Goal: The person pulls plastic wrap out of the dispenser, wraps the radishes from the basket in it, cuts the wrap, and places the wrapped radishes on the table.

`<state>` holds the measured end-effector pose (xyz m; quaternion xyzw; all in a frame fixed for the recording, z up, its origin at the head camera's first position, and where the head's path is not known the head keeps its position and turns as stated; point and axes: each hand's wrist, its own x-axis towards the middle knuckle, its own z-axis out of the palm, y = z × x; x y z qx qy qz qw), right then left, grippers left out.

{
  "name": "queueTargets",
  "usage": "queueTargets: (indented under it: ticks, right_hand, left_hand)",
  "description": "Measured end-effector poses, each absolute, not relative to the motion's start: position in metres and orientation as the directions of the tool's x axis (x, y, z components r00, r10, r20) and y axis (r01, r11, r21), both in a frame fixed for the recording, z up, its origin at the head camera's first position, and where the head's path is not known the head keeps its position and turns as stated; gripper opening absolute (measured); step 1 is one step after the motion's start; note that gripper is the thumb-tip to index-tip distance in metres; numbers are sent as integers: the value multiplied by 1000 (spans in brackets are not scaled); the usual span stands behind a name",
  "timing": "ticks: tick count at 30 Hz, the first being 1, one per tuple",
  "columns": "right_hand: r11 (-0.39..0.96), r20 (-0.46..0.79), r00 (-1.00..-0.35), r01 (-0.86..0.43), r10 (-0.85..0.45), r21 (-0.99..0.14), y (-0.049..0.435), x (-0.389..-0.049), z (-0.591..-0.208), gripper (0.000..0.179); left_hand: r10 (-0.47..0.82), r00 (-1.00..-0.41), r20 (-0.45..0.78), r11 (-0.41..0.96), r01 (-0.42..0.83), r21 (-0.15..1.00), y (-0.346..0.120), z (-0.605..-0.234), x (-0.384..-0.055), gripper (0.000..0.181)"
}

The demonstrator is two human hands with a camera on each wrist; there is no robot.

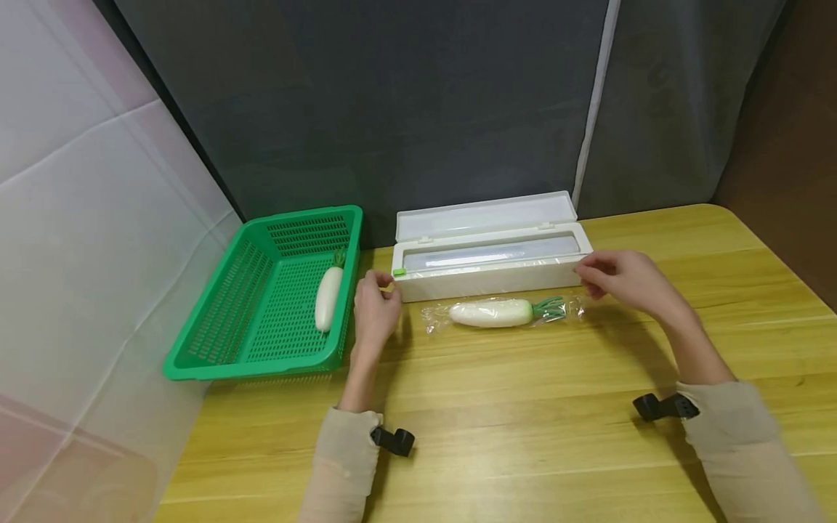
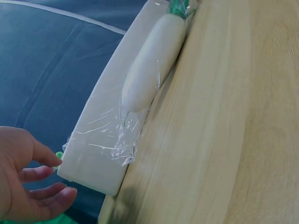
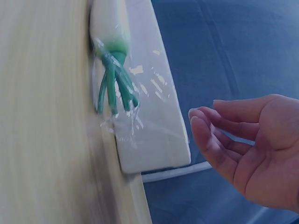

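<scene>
A white daikon [image 1: 490,313] with green stalks, wrapped in clear plastic film, lies on the table before a long white plastic wrap dispenser [image 1: 487,283]. The dispenser's lid [image 1: 484,216] stands raised, and film glints along its front edge. My left hand [image 1: 378,309] is at the dispenser's left end, thumb and finger close together beside a small green piece [image 2: 59,155]. At the opposite end my right hand [image 1: 624,280] has its fingers bent, tips drawn together near the corner. I cannot tell whether either hand pinches the thin film there.
To the left a green perforated basket [image 1: 261,369] holds a second daikon [image 1: 328,298], with no film visible on it. Behind the wooden table [image 1: 523,436] hangs a dark grey cloth [image 1: 366,109], and a white sheet [image 1: 98,218] hangs at the left.
</scene>
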<state>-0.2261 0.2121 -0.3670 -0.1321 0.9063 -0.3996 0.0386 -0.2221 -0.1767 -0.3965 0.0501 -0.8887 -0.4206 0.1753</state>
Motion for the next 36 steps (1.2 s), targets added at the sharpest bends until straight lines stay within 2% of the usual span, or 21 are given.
queueTargets:
  ticks: [7, 14, 19, 27, 36]
  right_hand:
    - [588, 80, -944, -265, -321, -764, 196, -232, -365, 25]
    - [559, 100, -931, -294, -352, -775, 183, -238, -368, 21]
    - [536, 104, -925, -300, -365, -789, 171, -240, -369, 21]
    - [472, 129, -914, -315, -385, -823, 149, -240, -372, 20]
    - [454, 172, -890, -371, -422, -810, 121, -242, -376, 18]
  left_hand:
    - [-211, -945, 249, 606, 74, 792, -177, -399, -227, 44]
    - [-95, -946, 310, 595, 195, 779, -180, -400, -233, 50]
    - [-27, -958, 285, 579, 217, 786, -181, -400, -236, 56]
    - [15, -965, 264, 587, 222, 779, -181, -404, -247, 59]
    - [26, -963, 269, 596, 231, 769, -183, -408, -255, 56]
